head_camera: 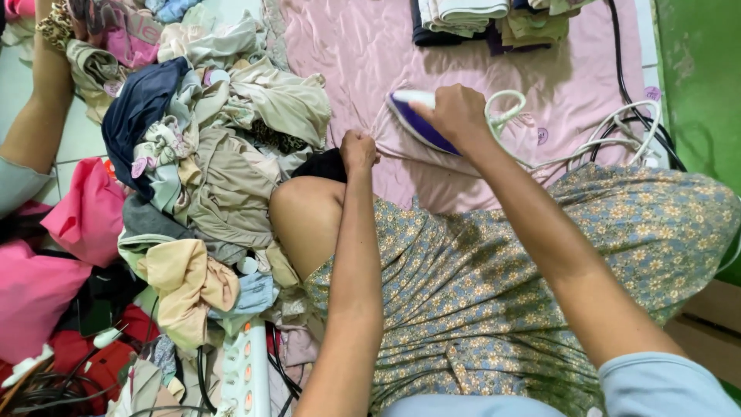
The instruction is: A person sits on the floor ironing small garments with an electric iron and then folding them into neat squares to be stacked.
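A purple and white clothes iron [419,117] rests on a pale pink cloth [463,54] spread flat on the floor, near the middle of the view. The right hand [457,114] sits on top of the iron with its fingers [444,122] wrapped over the handle, so the iron lies directly under the palm and its pointed purple nose sticks out to the left of the knuckles. A white cord [567,150] loops away from the iron toward the right.

Just left of the iron, the left hand [359,150] is clenched into a fist at the near edge of the pink cloth, its fingers pinching a gathered fold of the fabric; thin creases run from that fist toward the iron. The two hands are near each other but apart.

The person sits on the floor in a blue floral dress [525,278], with a bare knee [305,220] just below the left hand.

To the left lies a heap of crumpled clothes [208,162] in beige, grey, navy and pink. At the far edge of the pink cloth sits a stack of folded clothes [486,19]. A white power strip [247,371] lies at the bottom, among dark cables. Another person's arm [35,116] reaches in at the upper left. A green wall [698,77] stands on the right.
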